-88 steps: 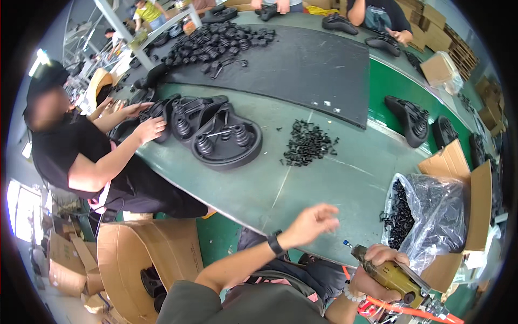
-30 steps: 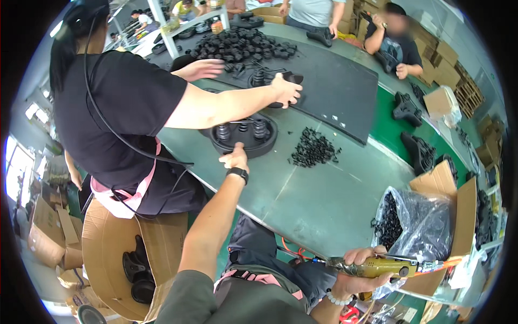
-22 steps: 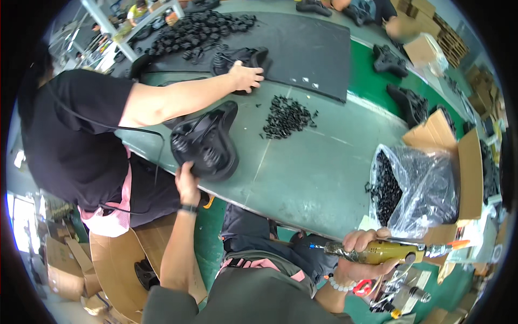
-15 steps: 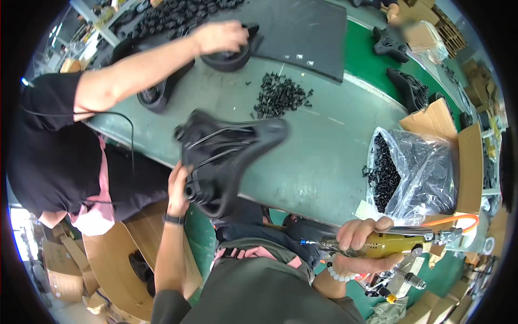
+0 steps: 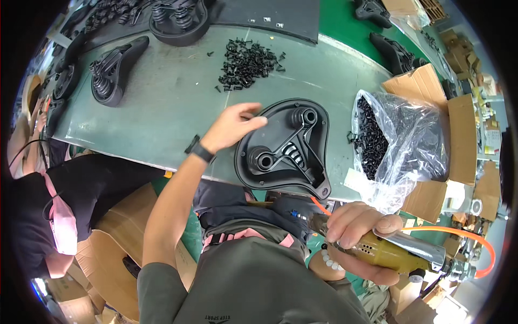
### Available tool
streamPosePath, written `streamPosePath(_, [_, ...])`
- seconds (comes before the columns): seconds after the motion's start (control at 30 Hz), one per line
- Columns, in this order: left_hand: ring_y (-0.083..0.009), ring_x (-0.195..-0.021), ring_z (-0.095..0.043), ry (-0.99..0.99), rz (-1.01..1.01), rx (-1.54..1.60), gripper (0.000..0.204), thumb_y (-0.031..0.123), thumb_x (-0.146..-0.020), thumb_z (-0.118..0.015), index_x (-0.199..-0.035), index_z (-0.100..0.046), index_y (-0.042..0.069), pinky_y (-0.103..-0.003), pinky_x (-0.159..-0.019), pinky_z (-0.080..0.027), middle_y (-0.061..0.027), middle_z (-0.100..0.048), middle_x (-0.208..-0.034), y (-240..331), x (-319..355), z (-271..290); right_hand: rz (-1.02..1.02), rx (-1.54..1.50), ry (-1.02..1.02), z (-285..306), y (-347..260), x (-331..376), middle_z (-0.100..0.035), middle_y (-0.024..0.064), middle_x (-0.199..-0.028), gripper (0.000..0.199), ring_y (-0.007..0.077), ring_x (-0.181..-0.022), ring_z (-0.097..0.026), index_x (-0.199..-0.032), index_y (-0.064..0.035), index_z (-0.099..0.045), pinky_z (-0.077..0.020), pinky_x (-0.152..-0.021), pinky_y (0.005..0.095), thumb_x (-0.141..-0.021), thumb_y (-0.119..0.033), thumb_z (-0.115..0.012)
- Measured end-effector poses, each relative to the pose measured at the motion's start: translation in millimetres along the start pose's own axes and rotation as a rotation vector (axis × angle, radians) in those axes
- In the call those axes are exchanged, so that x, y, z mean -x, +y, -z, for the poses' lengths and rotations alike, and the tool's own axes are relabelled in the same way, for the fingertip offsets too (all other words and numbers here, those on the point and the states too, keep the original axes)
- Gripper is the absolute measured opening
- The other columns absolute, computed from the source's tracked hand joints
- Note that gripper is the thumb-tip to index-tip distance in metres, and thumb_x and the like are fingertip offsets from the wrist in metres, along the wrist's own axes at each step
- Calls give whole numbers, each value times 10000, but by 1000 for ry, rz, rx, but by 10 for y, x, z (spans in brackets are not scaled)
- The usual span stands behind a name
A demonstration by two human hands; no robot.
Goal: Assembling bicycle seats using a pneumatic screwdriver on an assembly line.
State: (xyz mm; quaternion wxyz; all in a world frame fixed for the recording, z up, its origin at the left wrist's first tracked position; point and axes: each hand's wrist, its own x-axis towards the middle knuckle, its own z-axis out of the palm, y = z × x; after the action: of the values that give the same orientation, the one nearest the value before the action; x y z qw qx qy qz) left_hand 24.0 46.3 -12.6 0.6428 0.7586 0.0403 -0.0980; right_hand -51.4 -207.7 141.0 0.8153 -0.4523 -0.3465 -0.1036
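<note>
fingers of the left hand (image 5: 229, 129) are bent and loosely parted with nothing between them; those of the right hand (image 5: 356, 232), at four o'clock, wrap firmly around a mustard-yellow and silver metal power driver (image 5: 399, 259). largest is the long grey-green smooth-topped table (image 5: 162, 108), spreading from ten o'clock through twelve to three, with a flat black mat (image 5: 297, 19) on it at twelve. at three o'clock stands an open brown cardboard box (image 5: 461, 140), lined with a crinkled clear plastic bag (image 5: 415, 129). near the centre, a broad black pear-shaped bicycle saddle (image 5: 283, 146) is underside up at the table's near edge, its nose between four and five o'clock; whether the left thumb touches its rim i cannot tell. more black saddles lie at ten and eleven o'clock. the driver's blue-banded tip points toward ten, an orange hose (image 5: 453, 229) curving by its other end. smallest are the black screws (image 5: 248, 65), heaped loose at twelve o'clock, with others in the bag.
</note>
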Motion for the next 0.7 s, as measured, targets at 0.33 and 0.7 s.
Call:
streamPosePath(0.33, [-317,-1223,-524,262,-500,-399,675,243,-694,-817,-1283,-545,60,-508,-1100,-293,-148,-575,-1286,255,919,-451,108,110,-48,-112,411,-162,-614,114,-756,838,263,-580,-623,-1179,-32,-449,-514,-528,370,-783,-764,-545])
streamPosePath(0.7, [-300,-1153,-578,243,-537,-253,631,217,-683,-828,-1243,-566,90,-555,-1108,-256,-119,-610,-1233,48,889,-462,-55,63,-341,-179,744,-165,-575,161,-955,722,303,-805,-584,-1340,-22,-377,-474,-724,434,-865,-481,-668])
